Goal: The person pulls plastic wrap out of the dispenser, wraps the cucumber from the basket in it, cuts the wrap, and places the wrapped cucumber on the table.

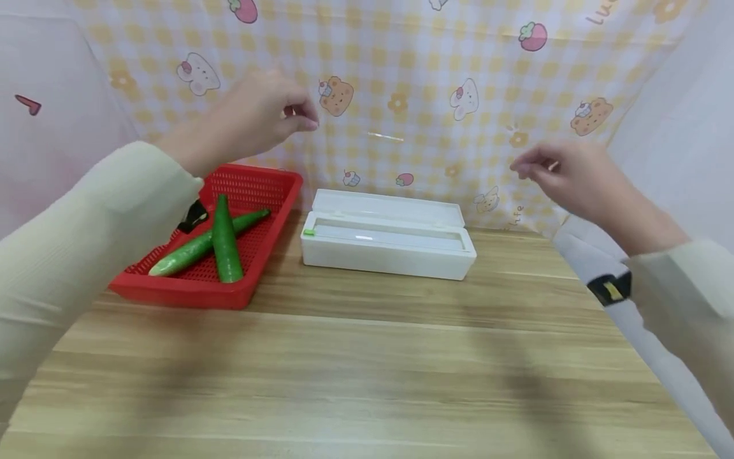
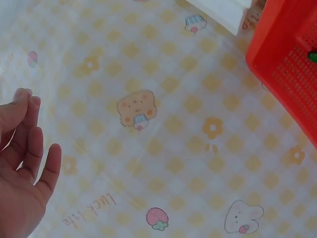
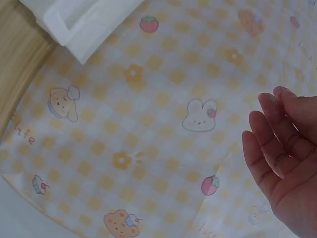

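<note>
Pair of bare hands raised above the white box (image 1: pixel 384 255), without contact with it. Left hand (image 1: pixel 266 108) above the box's left end, thumb and forefinger closed tip to tip, remaining fingers loosely bent and slightly parted; right hand (image 1: pixel 573 172) above and beyond the box's right end, in a matching pinch. Between the two pinches, almost invisible clear film (image 1: pixel 385 136), betrayed mainly by a bright streak directly above the box; impossible to tell where its edges run. Lid (image 1: pixel 387 207) tipped up along the back of the box, exposing a long framed recess; small green slider (image 1: pixel 309 232) at the left end of that recess. To the left of the box, close beside it, red basket (image 1: pixel 183 294) containing two cucumbers: upper cucumber (image 1: pixel 227 245) laid crosswise over lower cucumber (image 1: pixel 186 254). Beneath the box and extending in front of it, wood-grain table (image 1: pixel 373 382); behind it, yellow-checked cloth (image 1: pixel 424 70) printed with bears, rabbits, strawberries and flowers. Pale sleeves (image 1: pixel 97 217) on both arms, reaching in from either side of the box.
</note>
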`<state>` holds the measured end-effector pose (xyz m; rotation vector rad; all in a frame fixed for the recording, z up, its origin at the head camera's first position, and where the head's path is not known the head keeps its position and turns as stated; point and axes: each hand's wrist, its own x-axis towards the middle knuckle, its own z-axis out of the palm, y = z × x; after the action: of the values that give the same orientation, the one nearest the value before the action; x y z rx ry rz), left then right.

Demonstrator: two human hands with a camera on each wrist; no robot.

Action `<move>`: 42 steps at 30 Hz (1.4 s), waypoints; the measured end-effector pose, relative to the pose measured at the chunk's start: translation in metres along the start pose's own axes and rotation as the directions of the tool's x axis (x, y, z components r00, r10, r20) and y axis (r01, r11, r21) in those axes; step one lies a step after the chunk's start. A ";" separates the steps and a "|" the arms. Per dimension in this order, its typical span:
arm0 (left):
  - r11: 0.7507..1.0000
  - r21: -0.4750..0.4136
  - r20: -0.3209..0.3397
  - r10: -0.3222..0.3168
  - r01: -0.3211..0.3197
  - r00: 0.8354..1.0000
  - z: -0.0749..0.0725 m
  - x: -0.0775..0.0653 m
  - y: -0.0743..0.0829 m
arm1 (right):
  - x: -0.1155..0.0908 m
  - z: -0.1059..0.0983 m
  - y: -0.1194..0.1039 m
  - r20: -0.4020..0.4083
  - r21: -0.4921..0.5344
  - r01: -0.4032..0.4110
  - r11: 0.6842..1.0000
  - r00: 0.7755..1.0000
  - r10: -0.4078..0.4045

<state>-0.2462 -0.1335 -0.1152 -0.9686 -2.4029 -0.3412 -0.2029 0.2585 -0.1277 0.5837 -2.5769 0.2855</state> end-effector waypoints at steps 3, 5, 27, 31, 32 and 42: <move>0.998 -0.037 -0.015 0.050 -0.050 0.999 0.000 -0.016 0.010 | -0.021 0.001 -0.004 -0.039 -0.028 0.081 0.996 0.996 -0.082; 0.993 -0.063 -0.050 0.096 -0.099 0.994 0.002 -0.027 0.016 | -0.033 0.003 -0.005 -0.072 -0.035 0.149 0.988 0.986 -0.151; 0.919 -0.281 0.053 0.304 -0.278 0.951 0.068 -0.157 0.061 | -0.157 0.072 -0.027 -0.097 -0.016 0.433 0.901 0.896 -0.432; 0.924 -0.304 0.125 0.278 -0.230 0.952 0.080 -0.172 0.066 | -0.165 0.084 -0.028 -0.087 -0.021 0.470 0.882 0.878 -0.470; 0.927 -0.306 0.147 0.273 -0.219 0.951 0.083 -0.175 0.066 | -0.167 0.087 -0.029 -0.080 -0.030 0.477 0.879 0.875 -0.477; 0.936 -0.098 0.318 0.350 -0.337 0.881 0.118 -0.190 0.072 | -0.181 0.121 -0.036 0.094 -0.165 0.529 0.832 0.848 -0.521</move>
<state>-0.1245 -0.1415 -0.3160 -1.5510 -2.4509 -0.0986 -0.0924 0.2541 -0.3187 1.2007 -2.3267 -0.1580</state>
